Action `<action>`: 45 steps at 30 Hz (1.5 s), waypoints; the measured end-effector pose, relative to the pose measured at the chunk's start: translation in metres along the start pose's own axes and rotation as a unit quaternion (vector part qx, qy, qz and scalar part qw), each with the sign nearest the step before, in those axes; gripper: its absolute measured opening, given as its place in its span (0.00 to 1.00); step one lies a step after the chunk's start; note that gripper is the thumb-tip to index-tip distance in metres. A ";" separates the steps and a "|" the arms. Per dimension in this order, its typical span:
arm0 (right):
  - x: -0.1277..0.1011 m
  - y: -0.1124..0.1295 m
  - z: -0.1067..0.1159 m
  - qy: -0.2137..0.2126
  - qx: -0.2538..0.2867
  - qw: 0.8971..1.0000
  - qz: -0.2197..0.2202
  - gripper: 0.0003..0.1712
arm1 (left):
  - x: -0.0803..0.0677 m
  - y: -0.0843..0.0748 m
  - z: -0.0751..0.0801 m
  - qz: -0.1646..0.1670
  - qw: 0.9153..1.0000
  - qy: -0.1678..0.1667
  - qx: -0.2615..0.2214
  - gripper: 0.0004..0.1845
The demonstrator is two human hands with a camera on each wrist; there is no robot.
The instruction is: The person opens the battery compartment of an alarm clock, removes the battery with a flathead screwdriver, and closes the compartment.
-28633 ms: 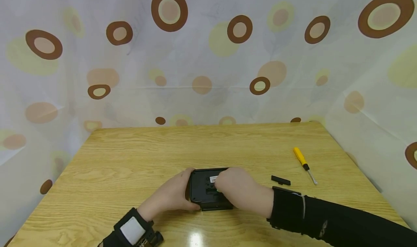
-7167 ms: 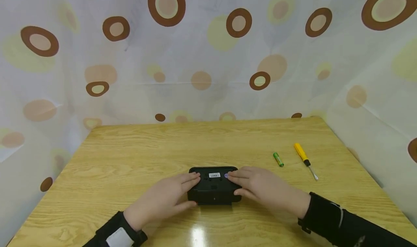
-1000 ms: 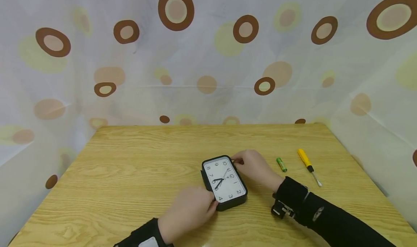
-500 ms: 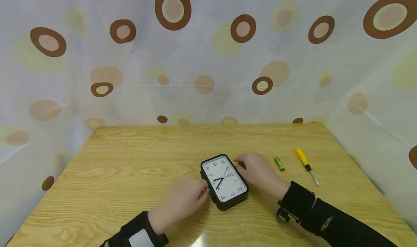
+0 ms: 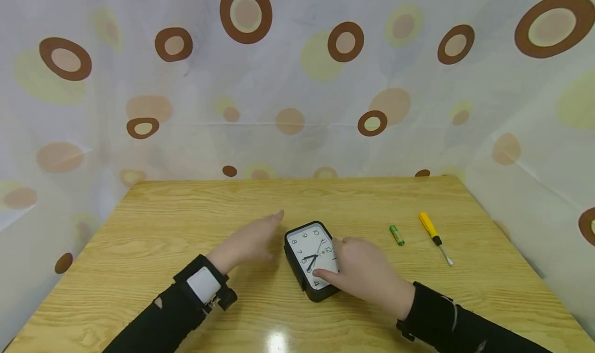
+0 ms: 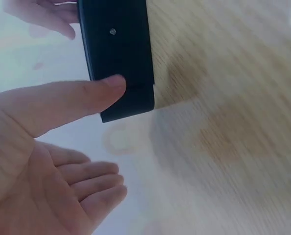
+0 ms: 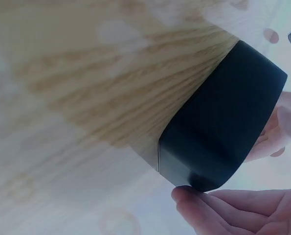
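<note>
Now lets go of the clock [image 5: 312, 255] with left hand [image 5: 251, 239], fingers straight, moved far-left; right hand [image 5: 360, 270] slid nearer, fingers gripping its right edge.

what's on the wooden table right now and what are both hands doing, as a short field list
surface: light wooden table
main object: black rectangular clock with white face, face up
left hand: open, fingers straight, thumb touching the clock's left side
right hand: fingers over the clock's right edge, thumb on the face
to the right: small green battery, yellow-handled screwdriver, both untouched
</note>
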State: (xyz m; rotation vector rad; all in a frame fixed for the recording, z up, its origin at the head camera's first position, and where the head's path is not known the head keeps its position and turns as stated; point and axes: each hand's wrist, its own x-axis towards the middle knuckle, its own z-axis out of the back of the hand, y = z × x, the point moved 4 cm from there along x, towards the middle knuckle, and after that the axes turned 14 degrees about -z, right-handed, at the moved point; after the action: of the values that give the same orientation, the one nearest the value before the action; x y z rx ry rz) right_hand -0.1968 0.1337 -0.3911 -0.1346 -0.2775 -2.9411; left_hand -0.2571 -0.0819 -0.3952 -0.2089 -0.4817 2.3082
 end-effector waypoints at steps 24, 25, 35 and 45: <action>0.001 0.001 -0.013 0.088 -0.020 0.996 -0.026 0.71 | 0.016 -0.012 -0.016 -0.037 0.998 -0.050 0.002 0.22; 0.003 -0.002 -0.012 0.094 -0.017 0.995 -0.026 0.70 | 0.015 -0.011 -0.018 -0.034 0.998 -0.056 0.004 0.21; 0.017 -0.014 0.002 0.151 0.030 0.988 -0.007 0.66 | -0.002 -0.030 -0.026 0.023 0.991 -0.118 0.053 0.19; 0.025 -0.025 0.004 0.130 0.020 0.990 0.053 0.52 | -0.015 -0.043 -0.032 0.072 0.985 -0.141 0.072 0.20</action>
State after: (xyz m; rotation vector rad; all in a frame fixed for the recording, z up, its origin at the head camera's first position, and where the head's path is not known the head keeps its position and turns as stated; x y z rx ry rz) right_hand -0.2262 0.1546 -0.3894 0.2309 -0.2792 -2.8043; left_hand -0.2088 -0.0556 -0.4073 0.1610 -0.4472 2.5174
